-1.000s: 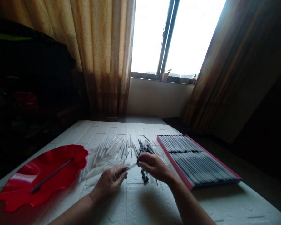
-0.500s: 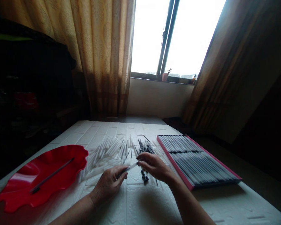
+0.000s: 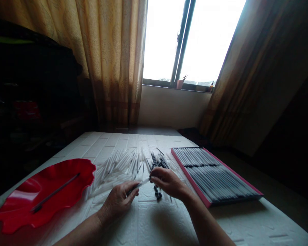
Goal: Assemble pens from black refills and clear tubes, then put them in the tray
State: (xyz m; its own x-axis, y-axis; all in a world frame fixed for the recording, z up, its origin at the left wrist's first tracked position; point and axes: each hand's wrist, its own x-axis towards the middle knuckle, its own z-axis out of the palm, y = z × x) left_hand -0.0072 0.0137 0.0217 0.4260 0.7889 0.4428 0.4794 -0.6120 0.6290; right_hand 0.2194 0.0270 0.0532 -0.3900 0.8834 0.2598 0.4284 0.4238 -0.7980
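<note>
A slim, pale pen-like stick (image 3: 143,182) spans the gap between my hands. Its lower end is pinched in my left hand (image 3: 120,198), while the fingers of my right hand (image 3: 165,181) close on its upper end. Small black caps (image 3: 157,195) lie just below my right hand. Behind that hand is a bunch of dark, thin rods (image 3: 157,159). Many whitish, translucent tubes (image 3: 120,162) are spread on the table beyond my left hand.
A red wavy-edged plate (image 3: 20,198) with one dark pen (image 3: 58,191) on it sits at the left. At the right, a pink-edged box (image 3: 209,201) holds rows of pens (image 3: 215,181). The white table (image 3: 118,232) has a brick pattern.
The view has shifted slightly, so things appear a little further left. Both hands keep nearly the same pose around the stick.
</note>
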